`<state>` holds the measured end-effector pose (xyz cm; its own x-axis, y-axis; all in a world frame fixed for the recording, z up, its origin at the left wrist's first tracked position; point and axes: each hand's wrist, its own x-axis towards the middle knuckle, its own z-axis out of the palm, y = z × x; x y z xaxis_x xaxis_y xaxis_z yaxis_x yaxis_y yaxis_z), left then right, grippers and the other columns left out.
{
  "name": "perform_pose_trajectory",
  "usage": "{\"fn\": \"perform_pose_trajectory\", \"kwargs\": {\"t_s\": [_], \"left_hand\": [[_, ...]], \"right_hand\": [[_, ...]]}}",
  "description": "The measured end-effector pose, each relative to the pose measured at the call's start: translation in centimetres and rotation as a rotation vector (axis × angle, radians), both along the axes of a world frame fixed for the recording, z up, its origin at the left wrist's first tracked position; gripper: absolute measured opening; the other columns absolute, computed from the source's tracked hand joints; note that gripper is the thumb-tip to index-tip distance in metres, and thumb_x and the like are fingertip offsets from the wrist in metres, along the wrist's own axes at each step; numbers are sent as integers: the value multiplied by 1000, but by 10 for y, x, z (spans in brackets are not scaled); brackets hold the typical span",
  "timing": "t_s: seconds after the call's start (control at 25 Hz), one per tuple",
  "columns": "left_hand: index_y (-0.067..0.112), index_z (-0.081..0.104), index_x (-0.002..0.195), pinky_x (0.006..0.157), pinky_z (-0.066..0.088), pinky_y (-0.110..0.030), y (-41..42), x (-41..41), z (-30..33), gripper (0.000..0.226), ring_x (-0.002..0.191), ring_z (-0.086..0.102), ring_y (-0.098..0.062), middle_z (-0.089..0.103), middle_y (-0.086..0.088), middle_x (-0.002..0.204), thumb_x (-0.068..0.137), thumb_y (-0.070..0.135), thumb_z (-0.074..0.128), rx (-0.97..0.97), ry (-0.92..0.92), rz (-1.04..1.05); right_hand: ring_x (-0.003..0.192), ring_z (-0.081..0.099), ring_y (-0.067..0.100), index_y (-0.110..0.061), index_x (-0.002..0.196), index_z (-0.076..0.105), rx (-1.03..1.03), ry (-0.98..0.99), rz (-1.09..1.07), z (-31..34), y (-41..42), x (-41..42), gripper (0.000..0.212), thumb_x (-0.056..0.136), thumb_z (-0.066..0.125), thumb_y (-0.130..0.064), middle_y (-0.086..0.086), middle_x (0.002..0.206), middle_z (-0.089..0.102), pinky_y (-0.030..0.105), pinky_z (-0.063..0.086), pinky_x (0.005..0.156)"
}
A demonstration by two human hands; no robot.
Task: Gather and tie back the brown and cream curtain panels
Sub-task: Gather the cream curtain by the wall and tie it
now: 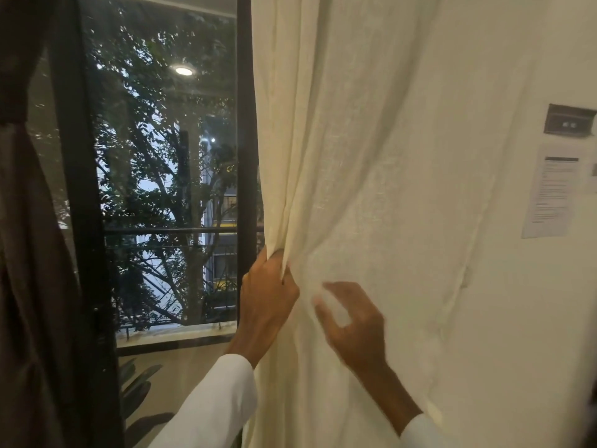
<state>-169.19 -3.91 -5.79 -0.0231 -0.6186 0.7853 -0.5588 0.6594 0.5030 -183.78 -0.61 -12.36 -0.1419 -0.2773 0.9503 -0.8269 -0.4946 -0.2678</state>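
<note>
The cream curtain panel [365, 140] hangs down the middle and right of the view, with folds running toward my hands. My left hand [266, 297] grips the panel's left edge in a bunched fold beside the window frame. My right hand [352, 328] lies on the cloth just to the right, blurred, its fingers curled with fabric between thumb and fingers. The brown curtain panel [29, 253] hangs at the far left, cinched by a dark band [13, 106] near the top. Both sleeves are white.
A black-framed window [247, 124] shows trees and a balcony railing outside. On the white wall to the right are a dark switch plate [570, 119] and a printed paper notice [552, 195]. Plant leaves [139, 383] sit low by the window.
</note>
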Motion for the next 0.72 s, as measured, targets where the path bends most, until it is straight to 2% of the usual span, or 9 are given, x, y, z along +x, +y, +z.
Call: {"fn": "perform_pose_trajectory", "kwargs": {"t_s": [0.08,0.12,0.2,0.28,0.36,0.4,0.52,0.64,0.72], "left_hand": [[2,65,115,86,53,-39,0,6,-2,25,98,66,-34,65,-13,113,94,10,56,-18,31,24],[1,65,116,86,53,-39,0,7,-3,25,98,66,-34,65,-14,113,94,11,56,-30,36,34],[0,64,117,84,54,-40,-1,8,-5,26,97,66,-36,65,-15,113,94,10,57,-66,32,44],[2,61,123,82,55,-42,-1,8,-9,31,97,67,-37,65,-17,115,92,7,59,-129,29,39],[10,49,138,81,54,-40,0,8,-12,48,98,66,-32,62,-14,123,91,4,59,-170,44,6],[17,39,145,80,54,-39,1,7,-12,58,95,65,-28,62,-13,125,92,4,59,-169,63,-19],[27,17,148,61,51,-31,4,8,-12,80,69,65,-29,68,-21,105,88,3,63,-153,102,-38],[28,8,150,78,50,-39,5,7,-12,90,109,63,-37,57,-22,131,86,7,67,5,182,-3],[21,20,150,85,49,-40,3,5,-17,81,114,59,-34,57,-15,133,85,11,68,122,185,-13]], "right_hand": [[117,56,20,-12,124,62,19,-361,-253,14,4,-47,50,84,72,-41,7,127,59,36,49,97],[128,47,23,-15,135,51,135,-556,-317,23,6,-70,67,81,72,-49,8,140,48,40,45,103],[139,36,22,-24,149,29,368,-813,-194,36,9,-104,96,72,71,-65,4,153,32,42,39,110],[128,48,9,-29,147,30,452,-900,133,45,12,-110,88,76,72,-60,-4,147,43,30,44,102],[99,62,-7,-29,126,51,432,-817,333,53,15,-91,51,82,73,-44,-16,122,62,13,49,81],[90,65,-6,-28,117,58,408,-741,330,54,12,-81,40,83,75,-40,-16,110,67,13,50,74],[75,63,-3,-24,106,64,287,-449,83,48,0,-51,19,88,71,-25,-16,90,68,14,47,68],[69,51,-1,-13,108,68,158,-167,-129,36,-7,-25,17,93,62,-12,-7,88,67,2,37,62],[74,54,1,-10,102,68,135,-89,-132,27,-8,-12,12,95,58,-12,-2,91,68,5,37,64]]}}
